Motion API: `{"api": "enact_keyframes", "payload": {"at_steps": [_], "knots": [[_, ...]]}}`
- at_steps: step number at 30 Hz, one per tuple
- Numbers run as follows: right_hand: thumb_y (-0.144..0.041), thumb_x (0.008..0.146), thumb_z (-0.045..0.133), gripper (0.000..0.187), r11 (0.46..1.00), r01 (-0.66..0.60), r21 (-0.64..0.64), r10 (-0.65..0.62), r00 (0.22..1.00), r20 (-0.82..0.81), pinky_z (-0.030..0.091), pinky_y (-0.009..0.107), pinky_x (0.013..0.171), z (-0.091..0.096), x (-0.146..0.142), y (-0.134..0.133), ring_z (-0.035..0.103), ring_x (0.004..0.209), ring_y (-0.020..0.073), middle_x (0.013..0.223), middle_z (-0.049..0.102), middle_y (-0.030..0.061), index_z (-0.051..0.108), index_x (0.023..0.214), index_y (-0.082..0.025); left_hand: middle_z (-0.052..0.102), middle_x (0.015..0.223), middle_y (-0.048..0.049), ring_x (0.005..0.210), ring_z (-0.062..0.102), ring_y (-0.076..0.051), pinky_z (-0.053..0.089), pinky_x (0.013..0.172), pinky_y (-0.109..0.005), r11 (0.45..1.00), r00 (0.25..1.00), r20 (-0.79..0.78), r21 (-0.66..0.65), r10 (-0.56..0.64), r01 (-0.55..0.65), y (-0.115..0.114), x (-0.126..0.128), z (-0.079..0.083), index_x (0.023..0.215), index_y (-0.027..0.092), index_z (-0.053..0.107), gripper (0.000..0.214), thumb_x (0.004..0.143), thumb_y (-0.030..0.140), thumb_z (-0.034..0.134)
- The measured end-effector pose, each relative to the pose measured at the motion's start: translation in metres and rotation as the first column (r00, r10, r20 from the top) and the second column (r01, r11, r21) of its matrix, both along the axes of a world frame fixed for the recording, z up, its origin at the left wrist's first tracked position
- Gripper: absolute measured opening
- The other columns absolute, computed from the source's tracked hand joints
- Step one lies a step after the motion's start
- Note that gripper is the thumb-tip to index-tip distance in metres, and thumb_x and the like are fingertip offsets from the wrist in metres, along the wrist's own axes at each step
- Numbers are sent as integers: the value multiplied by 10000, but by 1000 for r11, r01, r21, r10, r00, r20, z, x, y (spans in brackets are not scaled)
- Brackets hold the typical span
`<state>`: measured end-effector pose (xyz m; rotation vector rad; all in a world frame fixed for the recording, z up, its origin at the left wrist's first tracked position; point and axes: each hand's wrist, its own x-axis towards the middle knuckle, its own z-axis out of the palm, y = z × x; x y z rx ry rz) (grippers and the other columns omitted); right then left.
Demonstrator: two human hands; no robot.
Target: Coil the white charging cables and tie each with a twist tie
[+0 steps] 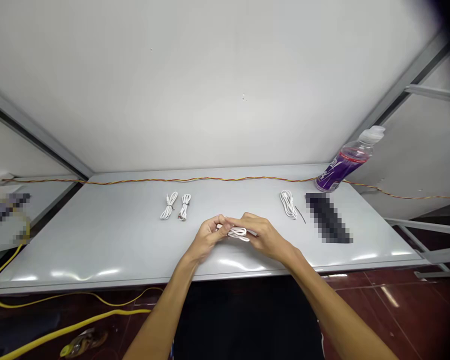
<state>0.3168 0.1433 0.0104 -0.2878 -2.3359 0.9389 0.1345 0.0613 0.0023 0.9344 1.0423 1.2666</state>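
Grey table [108,250] fills the view; clock set on the hands, 12 = far edge. Twisted red-yellow wire [210,179] runs along far edge at 12. Yellow cable [71,325] on floor at approx 7. Purple-label plastic bottle [345,162] tilted at far corner, approx 1-2, base by the wire. Dark object [326,217] at 2-3, pixelated, can't tell what. Two coiled white cables [168,206] at 11, third coiled white cable [288,204] at 1, short black wire [300,214] just beside it. Left hand [209,237] and right hand [264,235] meet near table's front edge, white cable bundle [238,232] btwn them. Left fingers [218,221] and right fingers [243,218] curled, pressed together, not spread, tips meeting above bundle and pinching it.
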Motion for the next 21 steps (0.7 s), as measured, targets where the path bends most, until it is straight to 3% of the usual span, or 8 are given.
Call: {"api": "enact_keyframes", "payload": {"at_steps": [3,12,17,21], "knots": [[4,882,435,629,1000,-14,-11,14,1000,-10,438,291,701,0,1,-1,501,784,174,835,613,24,488,1421,-316,517,690,37,630,491,-80,369,606,-205,1000,999,52,-6,8,-7,0,0,1,799,165,506,285,828,358,714],[-106,934,492,454,990,1,-143,-4,1000,-23,441,286,706,-4,1,-1,519,767,161,831,611,22,596,1328,-307,642,881,-23,780,616,-138,455,697,-245,998,998,67,-61,-15,19,-2,1,0,1190,208,460,443,855,398,680],[-106,927,484,417,995,13,-101,-14,1000,-10,454,297,696,-4,2,-1,545,771,171,842,623,31,644,1259,-300,647,911,-34,816,615,-151,450,712,-259,994,997,75,-99,-34,42,-3,-1,2,1242,216,467,507,837,423,692],[-70,918,443,418,999,34,15,-34,999,0,457,308,679,-5,2,-1,556,770,185,844,633,46,647,1220,-275,604,815,-1,780,580,-138,421,680,-242,994,998,44,-102,-36,40,-2,0,2,1240,220,484,523,822,452,698]]}}
